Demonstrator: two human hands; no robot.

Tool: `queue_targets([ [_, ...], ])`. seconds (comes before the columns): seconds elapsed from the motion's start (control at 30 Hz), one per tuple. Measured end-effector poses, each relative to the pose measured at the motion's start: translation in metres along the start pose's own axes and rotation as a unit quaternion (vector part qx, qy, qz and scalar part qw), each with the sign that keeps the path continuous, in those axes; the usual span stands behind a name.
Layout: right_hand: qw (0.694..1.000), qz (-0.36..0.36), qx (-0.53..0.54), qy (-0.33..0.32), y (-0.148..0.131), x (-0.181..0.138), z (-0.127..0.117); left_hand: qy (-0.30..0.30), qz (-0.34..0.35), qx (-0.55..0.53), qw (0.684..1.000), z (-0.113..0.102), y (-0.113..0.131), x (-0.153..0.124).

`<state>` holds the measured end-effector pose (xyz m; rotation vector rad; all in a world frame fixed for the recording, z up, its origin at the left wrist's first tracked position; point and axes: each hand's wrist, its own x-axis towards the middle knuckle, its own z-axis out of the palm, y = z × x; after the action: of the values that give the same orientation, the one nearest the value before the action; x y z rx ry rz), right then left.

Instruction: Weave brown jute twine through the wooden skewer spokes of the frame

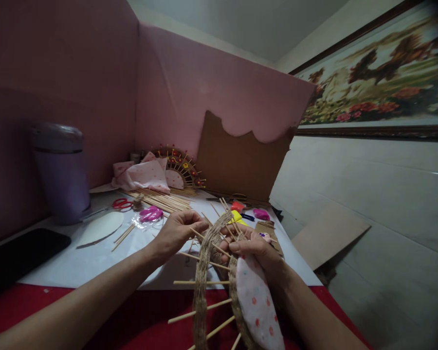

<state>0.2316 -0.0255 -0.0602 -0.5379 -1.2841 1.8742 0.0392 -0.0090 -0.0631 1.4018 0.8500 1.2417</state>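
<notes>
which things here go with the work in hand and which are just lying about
Seem to belong:
twine-and-stick piece, in the right hand
loose sticks
spotted cloth
red-handled scissors

Probably just lying about:
lidded purple tumbler
black flat object

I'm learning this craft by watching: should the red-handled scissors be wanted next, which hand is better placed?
The left hand, I'd judge: the scissors lie on its side of the table. The right hand is farther away and seems to steady the twine-woven piece beside its spotted panel.
</notes>
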Motion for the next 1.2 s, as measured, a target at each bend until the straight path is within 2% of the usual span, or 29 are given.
queue_targets([
  [0.27,1.000,0.004,0.010,-0.006,0.000,-0.003,0.000,0.052,0.068,-0.020,0.996,0.005,0.007,-0.004],
  [0.37,1.000,0.002,0.003,-0.022,-0.002,-0.002,-0.002,0.054,0.083,-0.022,0.995,0.006,0.008,-0.006],
  [0.77,1.000,0.017,-0.004,-0.024,-0.006,-0.004,0.003,0.048,0.083,0.002,0.995,0.010,0.012,-0.009],
  [1.2,0.999,0.001,-0.017,-0.045,-0.006,-0.006,0.006,0.057,0.100,0.033,0.993,0.009,0.009,-0.010],
])
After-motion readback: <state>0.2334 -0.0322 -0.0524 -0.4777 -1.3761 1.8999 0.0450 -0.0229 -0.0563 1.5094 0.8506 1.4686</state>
